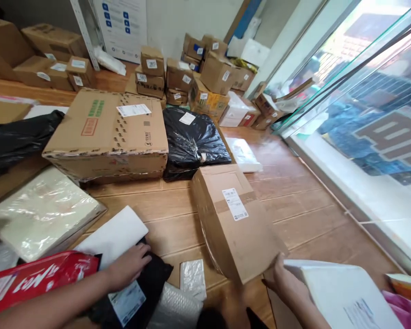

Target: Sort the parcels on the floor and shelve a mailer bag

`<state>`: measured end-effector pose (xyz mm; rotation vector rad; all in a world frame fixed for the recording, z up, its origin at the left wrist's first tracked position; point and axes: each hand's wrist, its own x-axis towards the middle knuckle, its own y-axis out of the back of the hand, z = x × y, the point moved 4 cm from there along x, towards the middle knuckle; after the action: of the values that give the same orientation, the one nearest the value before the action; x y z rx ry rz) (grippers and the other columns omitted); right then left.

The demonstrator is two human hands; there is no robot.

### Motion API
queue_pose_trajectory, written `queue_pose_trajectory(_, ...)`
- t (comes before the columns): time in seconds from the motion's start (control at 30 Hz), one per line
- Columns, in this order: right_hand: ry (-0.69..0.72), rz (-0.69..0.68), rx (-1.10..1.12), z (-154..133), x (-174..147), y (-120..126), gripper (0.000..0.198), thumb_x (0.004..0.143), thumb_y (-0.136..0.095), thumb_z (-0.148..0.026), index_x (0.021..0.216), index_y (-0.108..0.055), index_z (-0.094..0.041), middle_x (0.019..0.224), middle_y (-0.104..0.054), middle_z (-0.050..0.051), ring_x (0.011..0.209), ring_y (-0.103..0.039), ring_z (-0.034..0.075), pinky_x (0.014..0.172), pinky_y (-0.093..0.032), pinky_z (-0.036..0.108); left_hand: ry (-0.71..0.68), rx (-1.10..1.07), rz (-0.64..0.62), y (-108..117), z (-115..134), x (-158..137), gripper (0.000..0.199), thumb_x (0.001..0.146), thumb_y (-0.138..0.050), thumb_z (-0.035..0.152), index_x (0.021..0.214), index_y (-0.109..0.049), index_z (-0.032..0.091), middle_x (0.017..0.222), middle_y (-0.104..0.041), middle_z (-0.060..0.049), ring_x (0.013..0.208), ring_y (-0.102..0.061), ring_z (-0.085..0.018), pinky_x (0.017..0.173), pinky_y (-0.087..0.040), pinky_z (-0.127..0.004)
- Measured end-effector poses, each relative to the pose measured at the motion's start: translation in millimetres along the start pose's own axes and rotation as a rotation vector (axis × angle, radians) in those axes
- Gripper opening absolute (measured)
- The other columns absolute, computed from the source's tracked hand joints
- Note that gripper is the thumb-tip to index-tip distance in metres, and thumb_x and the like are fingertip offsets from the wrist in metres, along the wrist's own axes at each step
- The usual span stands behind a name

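Observation:
My left hand lies over a black plastic parcel with a white label, its fingers curled onto the wrapping. Just beyond it is a white foam slab. At the near right corner of a brown cardboard box, my right hand has its fingers closed on the edge, partly hidden. This box is tilted and carries a white label on its top face. Close to my right forearm stands a white box. A small clear-wrapped packet sits on the wooden floor between my hands.
A large carton and a black-wrapped parcel stand ahead. Stacked small boxes line the back wall. On the left are a red parcel and a plastic-wrapped flat box. A glass door borders the right.

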<state>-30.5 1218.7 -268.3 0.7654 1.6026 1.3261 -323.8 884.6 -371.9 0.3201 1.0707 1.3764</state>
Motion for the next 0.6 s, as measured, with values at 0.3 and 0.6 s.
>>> queue_pose_trajectory(0.3,0.857,-0.727,0.018,-175.3,-82.3,-71.5,0.088,0.062,-0.078,-0.034,0.139,-0.040,-0.011,0.138,-0.048,0.020,0.129,-0.044,0.035,0.105,-0.038,0.043,0.066,0.044,0.008,-20.8,-5.0,-74.1,0.058,0.072,-0.052,0.009,0.128,-0.054,0.025,0.138,-0.047,-0.011,0.131,-0.039,-0.029,0.110,-0.031,-0.045)
queue_pose_trajectory(0.6,0.603,-0.607,0.105,-162.8,-42.6,-186.0,0.067,0.042,-0.080,-0.005,0.107,-0.062,-0.008,0.101,-0.067,0.021,0.098,-0.061,0.040,0.089,-0.044,0.051,0.275,0.259,-0.122,-70.6,-12.0,-106.1,0.085,0.064,-0.072,0.007,0.141,-0.040,0.025,0.150,-0.029,-0.021,0.140,-0.026,-0.038,0.112,-0.023,-0.059)
